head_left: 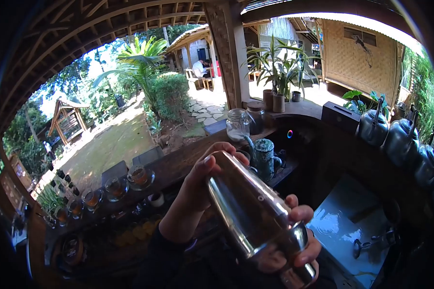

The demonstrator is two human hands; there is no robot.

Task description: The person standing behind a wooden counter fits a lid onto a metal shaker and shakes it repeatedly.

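A shiny metal cocktail shaker [250, 207] is held tilted in front of me, its flat base up and to the left, its narrower cap end down and to the right. My left hand [197, 188] wraps round the base end, thumb and fingers against the metal. Around the cap end, my right hand [306, 236] has its fingers closed. Just beyond the shaker stand a speckled green enamel pot [264, 159] and a clear glass jar [238, 124].
Several glass cups [115, 187] on saucers line the wooden counter at left. Metal kettles [372, 126] stand at right, above a wet sink [332, 216]. A dark box [340, 115] and potted plants [278, 102] sit behind. Far off, a person in white [198, 69] sits.
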